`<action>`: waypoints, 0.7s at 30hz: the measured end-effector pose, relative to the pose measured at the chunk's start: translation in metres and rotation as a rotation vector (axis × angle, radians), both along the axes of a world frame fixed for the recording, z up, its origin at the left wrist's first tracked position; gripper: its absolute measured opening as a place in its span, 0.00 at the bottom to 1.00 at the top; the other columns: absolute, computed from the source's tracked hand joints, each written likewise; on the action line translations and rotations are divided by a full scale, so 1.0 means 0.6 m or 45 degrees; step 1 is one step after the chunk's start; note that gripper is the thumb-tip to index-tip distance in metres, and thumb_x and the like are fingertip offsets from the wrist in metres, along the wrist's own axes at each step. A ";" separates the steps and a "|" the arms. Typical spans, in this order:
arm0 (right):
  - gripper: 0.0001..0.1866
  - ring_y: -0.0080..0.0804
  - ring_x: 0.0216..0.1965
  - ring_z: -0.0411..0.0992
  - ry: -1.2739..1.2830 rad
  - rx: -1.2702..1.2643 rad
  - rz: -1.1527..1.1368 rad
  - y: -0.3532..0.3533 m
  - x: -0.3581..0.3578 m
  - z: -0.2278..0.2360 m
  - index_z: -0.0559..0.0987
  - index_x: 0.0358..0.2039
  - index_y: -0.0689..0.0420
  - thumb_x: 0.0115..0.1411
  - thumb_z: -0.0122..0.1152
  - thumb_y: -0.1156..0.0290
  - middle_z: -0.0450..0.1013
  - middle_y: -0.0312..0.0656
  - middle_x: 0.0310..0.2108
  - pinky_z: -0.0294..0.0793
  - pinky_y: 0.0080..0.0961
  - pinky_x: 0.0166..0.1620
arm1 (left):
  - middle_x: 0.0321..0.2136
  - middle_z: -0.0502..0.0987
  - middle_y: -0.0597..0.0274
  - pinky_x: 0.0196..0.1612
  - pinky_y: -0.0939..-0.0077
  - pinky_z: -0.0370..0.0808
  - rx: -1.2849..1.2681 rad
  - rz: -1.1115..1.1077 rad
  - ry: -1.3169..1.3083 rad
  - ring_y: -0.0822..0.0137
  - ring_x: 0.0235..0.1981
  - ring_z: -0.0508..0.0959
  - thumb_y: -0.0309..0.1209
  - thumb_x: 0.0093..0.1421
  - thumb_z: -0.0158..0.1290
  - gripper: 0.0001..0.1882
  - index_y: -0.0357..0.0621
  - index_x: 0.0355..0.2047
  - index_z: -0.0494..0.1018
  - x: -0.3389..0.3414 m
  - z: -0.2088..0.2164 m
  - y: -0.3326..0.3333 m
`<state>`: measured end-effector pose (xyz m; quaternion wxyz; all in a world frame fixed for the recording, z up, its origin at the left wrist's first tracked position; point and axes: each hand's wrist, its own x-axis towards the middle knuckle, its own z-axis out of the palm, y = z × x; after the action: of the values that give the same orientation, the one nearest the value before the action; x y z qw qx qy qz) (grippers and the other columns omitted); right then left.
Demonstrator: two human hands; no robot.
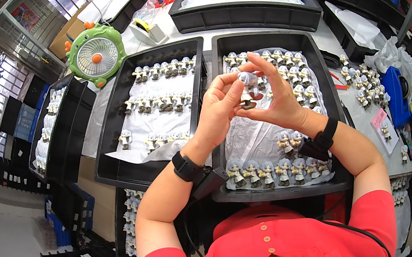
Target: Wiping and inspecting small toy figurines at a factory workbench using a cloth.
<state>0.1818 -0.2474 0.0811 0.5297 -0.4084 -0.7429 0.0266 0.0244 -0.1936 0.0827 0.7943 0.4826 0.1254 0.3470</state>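
Observation:
Between both hands, above the right-hand black tray (324, 81), I hold a small figurine (247, 90) with pale lilac hair, light clothes and a dark base. My left hand (219, 105) pinches its one side with thumb and fingers. My right hand (279, 95) curves round the other side, its thumb near the base and its forefinger at the head. Below, similar figurines (282, 170) stand in a row along the tray's near edge, and more lie in rows at its far end. White lining paper (246, 141) covers the tray's bottom.
To the left, another black tray (103, 155) holds rows of figurines on paper. A green fan (97, 57) and a tape dispenser (149, 32) stand behind it. Loose figurines (370, 84) crowd the table at right, near a blue container (395, 94). A large black tray (247, 17) lies at the back.

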 end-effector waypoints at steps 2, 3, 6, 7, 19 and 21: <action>0.50 0.37 0.49 0.65 0.032 -0.025 0.028 -0.002 -0.001 0.001 0.56 0.61 0.54 0.38 0.75 0.69 0.67 0.43 0.47 0.67 0.31 0.51 | 0.43 0.72 0.59 0.39 0.78 0.76 0.053 0.002 0.016 0.67 0.40 0.77 0.35 0.61 0.53 0.21 0.39 0.49 0.61 0.001 0.002 -0.005; 0.50 0.37 0.49 0.65 0.016 -0.006 0.030 -0.003 -0.002 0.001 0.56 0.61 0.53 0.38 0.75 0.69 0.67 0.43 0.48 0.67 0.31 0.50 | 0.44 0.72 0.58 0.40 0.76 0.76 0.107 0.007 0.031 0.64 0.41 0.78 0.34 0.60 0.54 0.22 0.38 0.50 0.60 0.002 0.003 -0.007; 0.50 0.38 0.50 0.64 -0.005 0.030 0.038 -0.002 -0.002 0.002 0.57 0.61 0.53 0.38 0.75 0.71 0.67 0.42 0.49 0.68 0.31 0.50 | 0.43 0.72 0.60 0.39 0.77 0.76 0.151 0.046 0.046 0.68 0.37 0.78 0.33 0.57 0.57 0.25 0.39 0.50 0.59 0.004 0.005 -0.006; 0.49 0.39 0.50 0.64 -0.010 0.045 0.045 -0.001 -0.002 0.001 0.58 0.60 0.53 0.37 0.74 0.72 0.66 0.42 0.49 0.68 0.32 0.50 | 0.43 0.72 0.60 0.39 0.77 0.76 0.151 0.044 0.048 0.68 0.37 0.78 0.33 0.57 0.57 0.25 0.39 0.50 0.59 0.006 0.003 -0.006; 0.45 0.44 0.50 0.63 -0.156 0.120 0.033 0.005 -0.004 -0.006 0.61 0.58 0.54 0.37 0.73 0.72 0.64 0.39 0.55 0.67 0.35 0.51 | 0.35 0.71 0.67 0.33 0.86 0.70 0.474 0.253 0.310 0.80 0.31 0.72 0.26 0.54 0.54 0.22 0.38 0.50 0.64 0.005 -0.003 -0.012; 0.46 0.44 0.51 0.62 -0.138 0.108 0.033 0.006 -0.002 -0.007 0.61 0.58 0.54 0.37 0.73 0.72 0.64 0.40 0.54 0.66 0.36 0.52 | 0.37 0.72 0.65 0.37 0.83 0.72 0.365 0.213 0.224 0.77 0.35 0.74 0.24 0.54 0.52 0.23 0.38 0.51 0.64 0.004 0.009 -0.019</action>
<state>0.1806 -0.2439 0.0768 0.5051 -0.3768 -0.7762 -0.0201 0.0267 -0.2050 0.0882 0.6716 0.6073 0.1833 0.3828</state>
